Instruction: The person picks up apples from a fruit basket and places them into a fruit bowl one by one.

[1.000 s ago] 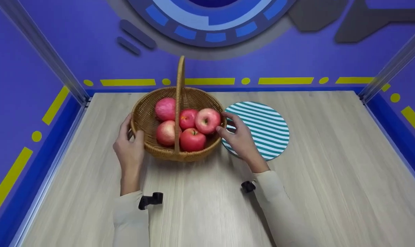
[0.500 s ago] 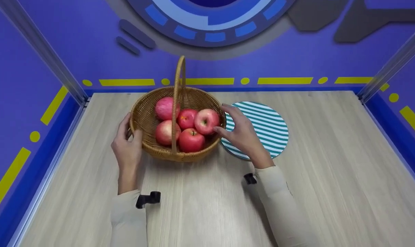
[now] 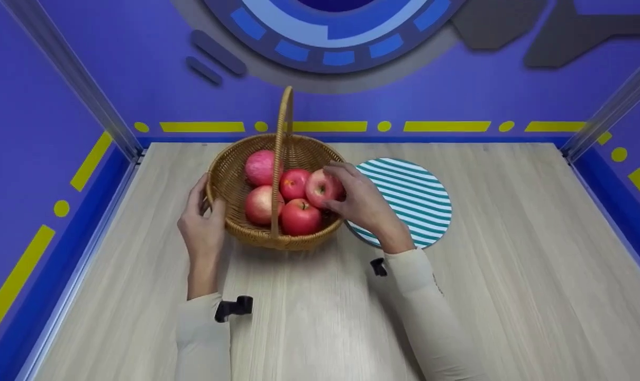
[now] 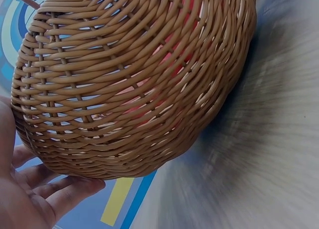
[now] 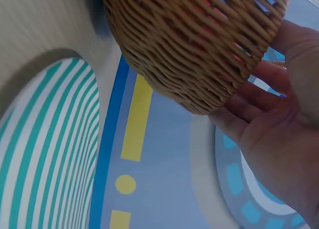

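Observation:
A brown wicker basket (image 3: 240,230) with a tall arched handle holds several red apples, among them a pink one (image 3: 260,168) at the back left. At its left rim, my left hand (image 3: 202,227) grips the basket, thumb at the near side and fingers along the outer wall. In the left wrist view, those fingers (image 4: 75,191) lie against the weave. My right hand (image 3: 366,203) reaches over the right rim and grasps the rightmost apple (image 3: 320,189), thumb at its near side and fingers over its far side. From the right wrist, the basket wall (image 5: 194,54) hides that apple.
A round board (image 3: 420,206) with green and white stripes lies on the wooden table (image 3: 309,317), just right of the basket and partly under my right forearm. Blue panels (image 3: 431,100) with yellow marks enclose the table at the back and sides.
My right hand has left the basket's right rim and moved inward over it, onto the rightmost apple. The left hand keeps its place on the left rim.

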{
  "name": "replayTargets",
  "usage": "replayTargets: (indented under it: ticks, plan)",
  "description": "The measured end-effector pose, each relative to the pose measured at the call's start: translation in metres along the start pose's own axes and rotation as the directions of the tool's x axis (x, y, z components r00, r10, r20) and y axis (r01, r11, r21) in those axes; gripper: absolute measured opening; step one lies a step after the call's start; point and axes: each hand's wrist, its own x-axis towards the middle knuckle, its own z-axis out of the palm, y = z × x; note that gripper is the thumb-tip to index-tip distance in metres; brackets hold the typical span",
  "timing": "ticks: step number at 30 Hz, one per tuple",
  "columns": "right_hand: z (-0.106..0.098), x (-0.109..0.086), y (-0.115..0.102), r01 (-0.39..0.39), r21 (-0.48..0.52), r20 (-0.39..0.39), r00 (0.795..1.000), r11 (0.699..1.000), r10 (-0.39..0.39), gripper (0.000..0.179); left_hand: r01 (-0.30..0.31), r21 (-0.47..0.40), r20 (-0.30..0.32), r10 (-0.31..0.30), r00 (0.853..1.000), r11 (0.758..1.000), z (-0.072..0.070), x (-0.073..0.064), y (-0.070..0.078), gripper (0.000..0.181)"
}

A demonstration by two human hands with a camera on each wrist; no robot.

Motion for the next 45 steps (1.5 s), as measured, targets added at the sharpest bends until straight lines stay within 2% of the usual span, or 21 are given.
replayTargets:
  ticks: [7,19,27,32,45]
  plan:
    - [0.003,0.004,0.001,-0.066,-0.032,0.055,0.996,0.997,0.068,0.079,-0.001,-0.026,0.006,0.001,1.0,1.0,0.001,-0.001,0.001,0.052]
    - [0.006,0.006,0.001,-0.084,-0.026,0.047,0.995,0.996,0.085,0.082,-0.007,-0.024,0.003,0.007,1.0,1.0,0.0,-0.003,-0.001,0.052]
    - [0.007,0.007,0.004,-0.048,-0.01,-0.008,0.999,0.999,0.048,0.083,0.001,-0.011,-0.002,-0.002,1.0,1.0,0.0,-0.003,0.0,0.052]
    - [0.005,0.006,0.005,-0.012,0.059,-0.067,0.998,0.998,0.016,0.081,0.012,-0.002,0.0,-0.012,1.0,1.0,-0.002,-0.001,-0.001,0.052]
    - [-0.006,0.003,0.013,0.109,0.194,-0.225,0.972,0.975,-0.064,0.078,0.024,-0.009,0.002,-0.024,1.0,1.0,-0.003,-0.001,-0.003,0.052]
